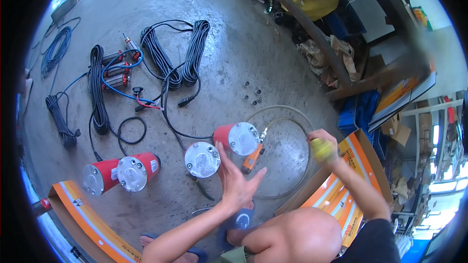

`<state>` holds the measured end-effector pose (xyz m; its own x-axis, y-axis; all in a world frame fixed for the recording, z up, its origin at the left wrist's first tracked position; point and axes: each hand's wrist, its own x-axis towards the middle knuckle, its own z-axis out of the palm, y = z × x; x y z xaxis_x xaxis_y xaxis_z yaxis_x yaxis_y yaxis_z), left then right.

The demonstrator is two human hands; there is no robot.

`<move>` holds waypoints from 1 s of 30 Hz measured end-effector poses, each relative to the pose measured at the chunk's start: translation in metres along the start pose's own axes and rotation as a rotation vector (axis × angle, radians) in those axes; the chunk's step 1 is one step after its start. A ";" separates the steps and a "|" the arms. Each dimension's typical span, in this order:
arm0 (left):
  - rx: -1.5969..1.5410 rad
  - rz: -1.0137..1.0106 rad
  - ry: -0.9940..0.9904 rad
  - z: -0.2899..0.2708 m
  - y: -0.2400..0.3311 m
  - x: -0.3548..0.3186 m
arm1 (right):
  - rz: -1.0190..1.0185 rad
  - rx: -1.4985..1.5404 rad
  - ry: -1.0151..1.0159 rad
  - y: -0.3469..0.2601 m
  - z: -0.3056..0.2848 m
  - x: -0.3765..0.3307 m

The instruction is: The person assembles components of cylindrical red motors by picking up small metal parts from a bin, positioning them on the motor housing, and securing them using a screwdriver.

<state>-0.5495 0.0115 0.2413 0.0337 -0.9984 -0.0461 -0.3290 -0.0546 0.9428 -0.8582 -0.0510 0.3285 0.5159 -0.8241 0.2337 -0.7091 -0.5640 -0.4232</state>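
Observation:
Upright red cylinders with silver end caps stand on the floor in front of me. Two of them are near the middle: the nearer end cap [202, 159] and the farther end cap [244, 138]. My left hand [237, 183] is open with thumb and fingers spread, its fingertips at the edge of the nearer cap; whether they press on it I cannot tell. Off to the right, my right hand [323, 147] is raised and closed around a yellow rounded object, blurred. Beside the farther cylinder lies an orange air tool [251, 159] on a hose [309, 131].
Two more red cylinders [138, 172] stand at left. Coiled black cables [99, 92] and copper-wound armatures [117, 69] lie beyond them. Small metal parts [254, 102] sit on the floor. Orange cartons [92, 224] flank me on both sides. A rusty metal frame [312, 29] stands at the far right.

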 end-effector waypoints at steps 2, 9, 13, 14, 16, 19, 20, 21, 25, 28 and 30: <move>-0.054 0.152 0.205 0.012 -0.009 0.021 | 0.271 0.393 0.255 -0.045 0.027 0.013; -0.119 0.432 0.393 0.027 -0.035 0.065 | 0.295 0.589 0.382 -0.109 0.043 0.082; -0.034 0.497 0.434 0.022 -0.034 0.070 | 0.205 0.444 0.295 -0.101 0.053 0.085; -0.048 0.495 0.442 0.021 -0.035 0.071 | 0.178 0.399 0.278 -0.096 0.054 0.084; -0.079 0.491 0.456 0.022 -0.038 0.072 | 0.094 0.334 0.260 -0.092 0.057 0.084; -0.092 0.505 0.470 0.023 -0.036 0.074 | 0.056 0.337 0.190 -0.090 0.051 0.084; -0.084 0.502 0.469 0.022 -0.036 0.074 | 0.055 0.372 0.148 -0.090 0.047 0.087; -0.081 0.499 0.467 0.022 -0.035 0.073 | 0.056 0.403 0.104 -0.092 0.043 0.091; -0.091 0.501 0.478 0.022 -0.036 0.074 | -0.039 0.324 0.042 -0.095 0.037 0.105; -0.101 0.499 0.480 0.024 -0.037 0.074 | 0.047 0.115 0.202 -0.095 0.049 0.094; -0.092 0.489 0.469 0.024 -0.037 0.073 | 0.051 0.078 0.335 -0.097 0.063 0.104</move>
<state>-0.5571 -0.0600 0.1952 0.3141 -0.7940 0.5205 -0.3293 0.4231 0.8441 -0.7057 -0.0784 0.3382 0.2857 -0.8298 0.4794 -0.6839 -0.5269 -0.5046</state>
